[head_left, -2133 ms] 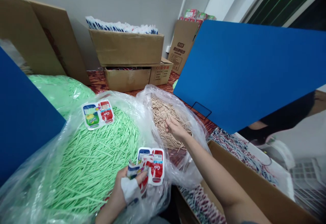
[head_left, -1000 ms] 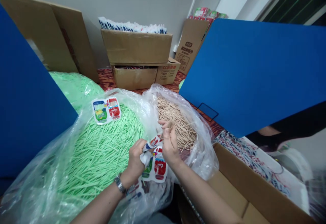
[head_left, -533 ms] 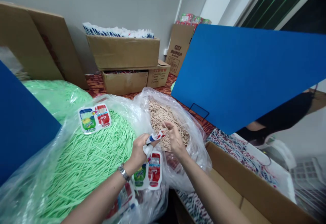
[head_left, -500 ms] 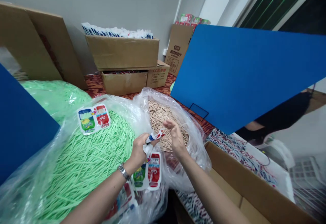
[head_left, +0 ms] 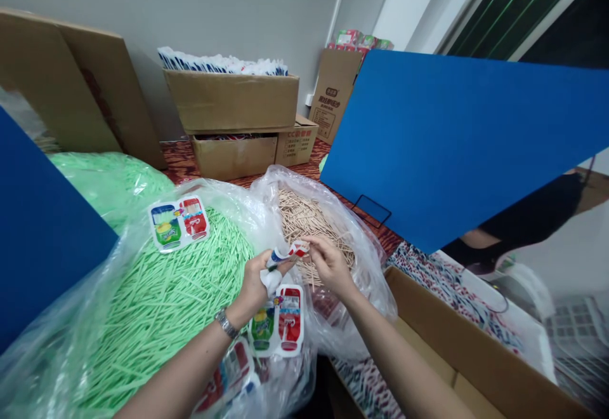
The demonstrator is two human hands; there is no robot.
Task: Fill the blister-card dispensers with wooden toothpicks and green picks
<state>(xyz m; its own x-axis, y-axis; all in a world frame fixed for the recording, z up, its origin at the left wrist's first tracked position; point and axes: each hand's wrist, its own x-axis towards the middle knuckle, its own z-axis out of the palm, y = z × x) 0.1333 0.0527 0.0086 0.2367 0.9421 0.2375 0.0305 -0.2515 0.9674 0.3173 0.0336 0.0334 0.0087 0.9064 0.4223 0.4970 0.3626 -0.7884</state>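
My left hand point(head_left: 254, 282), with a watch at the wrist, is closed round a small printed packet point(head_left: 278, 258) in white, blue and red. At the packet's red and white end, the fingers of my right hand point(head_left: 328, 265) are pinched together. Beneath my right hand lies a plastic bag of thin tan sticks point(head_left: 304, 216). Left of my hands is a larger bag of light green sticks point(head_left: 176, 298). One jar-printed pouch point(head_left: 179, 223) rests on the green sticks, and another point(head_left: 277, 320) lies just below my left hand.
An open cardboard box point(head_left: 476, 343) stands at the lower right. Blue panels point(head_left: 457, 139) rise at right and left. Filled cartons point(head_left: 233, 101) are stacked at the back. Behind the right panel a person's dark clothing point(head_left: 533, 216) shows.
My right hand has moved left to the packet's end, and its spread fingers have closed into a pinch. The packet's tip has tilted a little. The view has shifted slightly.
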